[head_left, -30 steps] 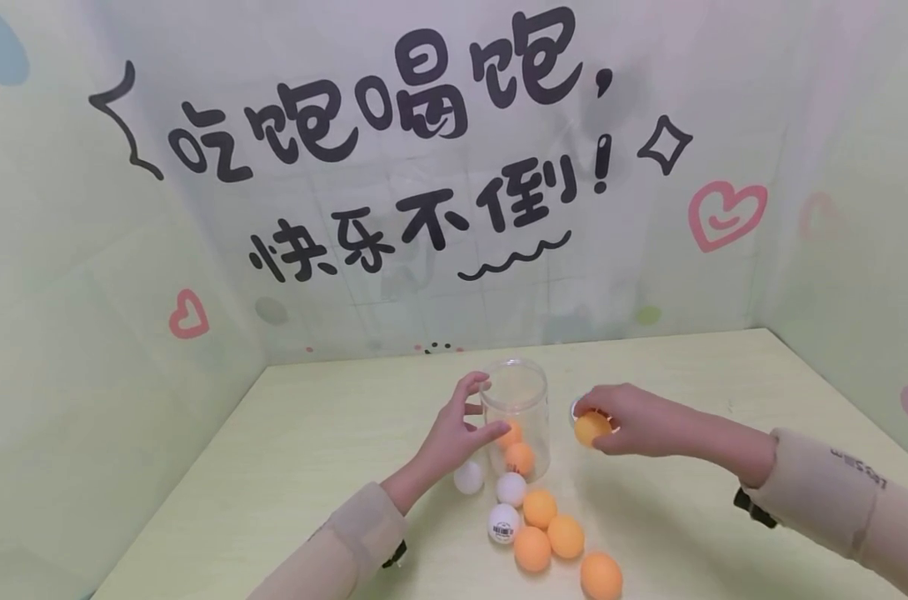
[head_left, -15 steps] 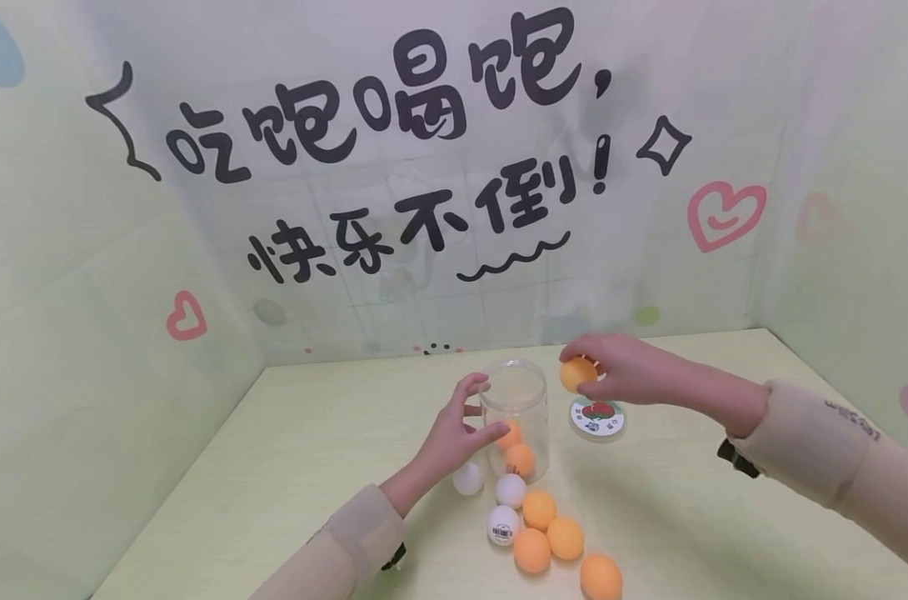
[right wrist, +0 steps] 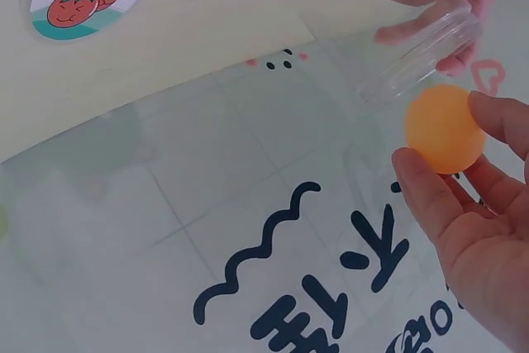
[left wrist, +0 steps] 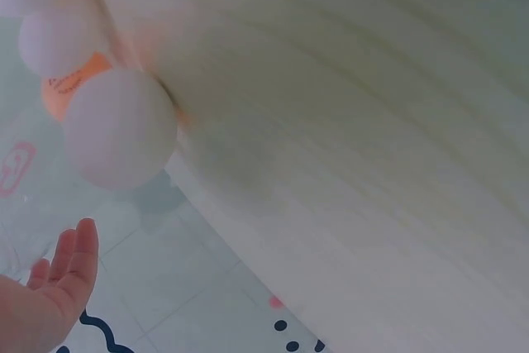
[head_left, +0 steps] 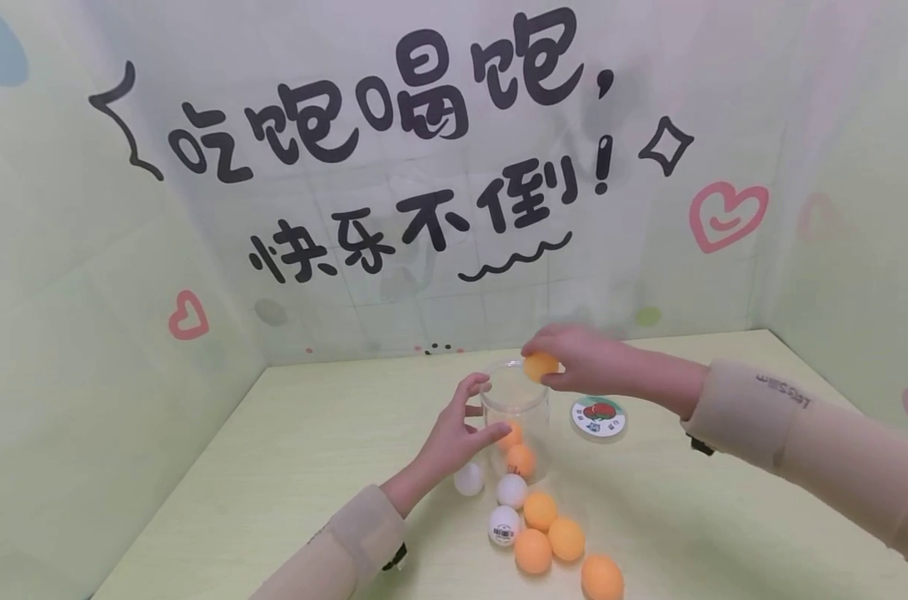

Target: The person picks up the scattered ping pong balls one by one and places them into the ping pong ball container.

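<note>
A clear plastic jar [head_left: 532,417] stands upright on the table with orange ping-pong balls [head_left: 520,460] inside. My left hand [head_left: 450,429] holds its left side, thumb across the front and fingers spread behind. Above the right part of the jar's open rim, my right hand [head_left: 592,358] pinches an orange ping-pong ball [head_left: 541,367] between thumb and fingers. The right wrist view shows this held ball [right wrist: 445,130] close to the rim. White balls [head_left: 504,526] and orange balls [head_left: 566,538] lie loose in front of the jar. One white ball [head_left: 469,478] sits below my left wrist.
Right of the jar lies a round lid [head_left: 599,417] with a tomato picture. A lone orange ball [head_left: 602,577] is near the bottom of the head view. The pale table [head_left: 311,450] is bounded by a printed back wall [head_left: 424,308] and side walls.
My right hand has risen from over the lid and moved left with the orange ball to the jar's rim, uncovering the lid. The left hand and the jar have stayed in place.
</note>
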`<state>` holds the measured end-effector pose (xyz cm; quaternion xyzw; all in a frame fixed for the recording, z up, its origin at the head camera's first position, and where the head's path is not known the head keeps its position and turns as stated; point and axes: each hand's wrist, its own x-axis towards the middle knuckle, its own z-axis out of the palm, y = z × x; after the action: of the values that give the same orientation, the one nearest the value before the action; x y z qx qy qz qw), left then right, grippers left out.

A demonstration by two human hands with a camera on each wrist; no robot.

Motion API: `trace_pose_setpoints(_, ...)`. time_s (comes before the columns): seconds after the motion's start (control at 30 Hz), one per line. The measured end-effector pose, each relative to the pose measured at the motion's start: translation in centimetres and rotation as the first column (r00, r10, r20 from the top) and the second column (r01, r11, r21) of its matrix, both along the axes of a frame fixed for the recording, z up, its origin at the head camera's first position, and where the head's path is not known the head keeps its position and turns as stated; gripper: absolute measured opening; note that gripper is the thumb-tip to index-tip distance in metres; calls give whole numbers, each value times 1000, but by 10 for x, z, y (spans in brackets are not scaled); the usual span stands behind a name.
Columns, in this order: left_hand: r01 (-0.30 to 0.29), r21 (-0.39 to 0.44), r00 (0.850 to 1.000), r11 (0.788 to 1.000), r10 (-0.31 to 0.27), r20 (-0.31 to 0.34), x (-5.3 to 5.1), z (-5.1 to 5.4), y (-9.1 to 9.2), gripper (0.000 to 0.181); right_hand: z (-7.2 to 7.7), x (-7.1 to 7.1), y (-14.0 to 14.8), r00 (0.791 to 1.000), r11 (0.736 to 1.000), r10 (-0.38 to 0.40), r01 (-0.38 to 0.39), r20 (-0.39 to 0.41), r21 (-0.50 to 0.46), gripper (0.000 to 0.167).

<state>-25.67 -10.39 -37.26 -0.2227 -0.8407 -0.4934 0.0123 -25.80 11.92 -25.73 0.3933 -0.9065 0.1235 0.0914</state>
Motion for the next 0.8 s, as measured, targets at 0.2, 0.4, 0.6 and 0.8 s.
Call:
trace_pose_setpoints(0.2,-3,1,1000,1000,3,11,7,8,2,67,1,0,-14,998,997,55,-55,0,52,32)
trace_pose_setpoints(0.4,-8,-14,1000,1000,8,16,25,30,6,62,3,-1,-26,998,990,41,-47,43,134,31)
trace_pose_setpoints(0.6,2,-1,1000,1000,-2,10,15,17,4,65,0,-3,-31,997,982,49,-58,54,178,31)
trace_pose_setpoints(0.8,-3,-4,1000,1000,3,-9,2,1,1,68,-1,-4,-29,996,980,29,-44,82,195,31)
